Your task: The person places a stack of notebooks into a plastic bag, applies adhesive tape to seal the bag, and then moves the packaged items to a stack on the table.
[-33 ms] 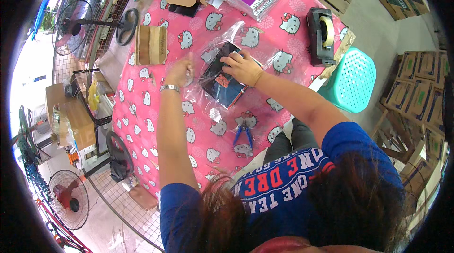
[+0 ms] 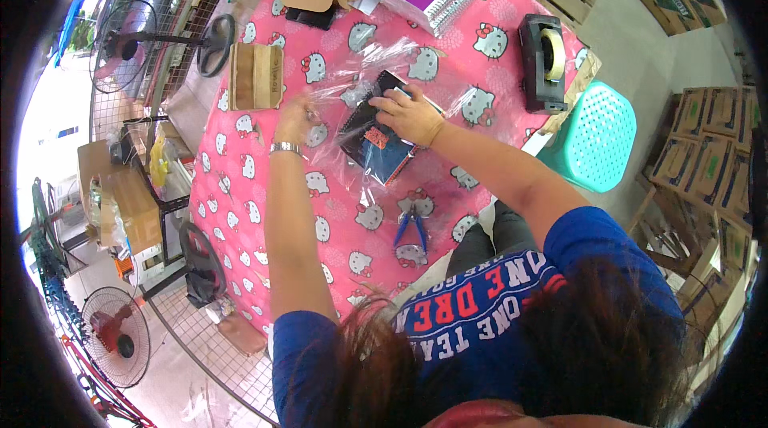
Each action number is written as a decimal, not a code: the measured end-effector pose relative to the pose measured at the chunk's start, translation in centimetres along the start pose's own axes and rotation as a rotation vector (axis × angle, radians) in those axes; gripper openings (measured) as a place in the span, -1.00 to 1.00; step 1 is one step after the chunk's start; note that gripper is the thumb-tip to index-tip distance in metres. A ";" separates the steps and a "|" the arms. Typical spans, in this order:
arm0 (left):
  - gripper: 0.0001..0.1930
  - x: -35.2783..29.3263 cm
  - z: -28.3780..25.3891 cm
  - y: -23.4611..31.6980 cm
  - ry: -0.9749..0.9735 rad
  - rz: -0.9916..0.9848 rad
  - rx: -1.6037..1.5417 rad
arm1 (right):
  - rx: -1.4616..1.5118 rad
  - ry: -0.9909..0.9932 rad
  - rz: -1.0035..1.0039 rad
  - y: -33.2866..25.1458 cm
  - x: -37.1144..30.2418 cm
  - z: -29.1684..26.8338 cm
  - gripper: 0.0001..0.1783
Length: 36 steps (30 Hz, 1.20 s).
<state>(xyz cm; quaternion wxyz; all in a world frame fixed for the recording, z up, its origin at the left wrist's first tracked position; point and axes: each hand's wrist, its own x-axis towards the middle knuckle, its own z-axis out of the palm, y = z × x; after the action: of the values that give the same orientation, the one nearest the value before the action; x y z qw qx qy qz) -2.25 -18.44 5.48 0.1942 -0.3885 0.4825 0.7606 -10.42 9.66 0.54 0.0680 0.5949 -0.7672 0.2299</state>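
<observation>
Evidently, we find the left hand [image 2: 297, 118] shifted slightly outward, fingers curled at the film [image 2: 340, 95], though whether they pinch it we cannot tell, while the right hand [image 2: 411, 116] stays spread on the notebook [image 2: 386, 159] on the table [image 2: 268, 224], seemingly steadying it.

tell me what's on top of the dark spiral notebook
The right hand rests on the upper part of the dark spiral notebook. Whatever lies beneath that hand is hidden. Clear plastic shows around the notebook; whether it also covers it is unclear.
</observation>
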 end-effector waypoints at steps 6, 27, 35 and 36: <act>-0.80 -6.1 19.6 -8.5 0.381 1.059 1.234 | 0.007 0.075 0.044 2.7 -1.6 0.6 -0.73; -0.80 -4.8 9.5 -9.4 0.870 0.521 1.918 | 0.089 0.185 -0.106 -1.0 -1.6 1.0 -0.78; -0.40 -7.3 18.8 -9.5 0.771 1.049 1.673 | 0.019 0.126 -0.036 0.1 -2.3 0.3 -0.73; -0.37 -5.2 18.6 -9.6 0.758 1.058 1.721 | 0.051 0.001 -0.035 -0.3 -1.6 0.1 -0.70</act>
<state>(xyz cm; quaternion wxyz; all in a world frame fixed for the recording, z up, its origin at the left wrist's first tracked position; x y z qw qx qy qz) -0.08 2.85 8.27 -0.1134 -0.0740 0.9907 -0.0165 -9.70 11.03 -0.05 0.0574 0.6097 -0.7505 0.2484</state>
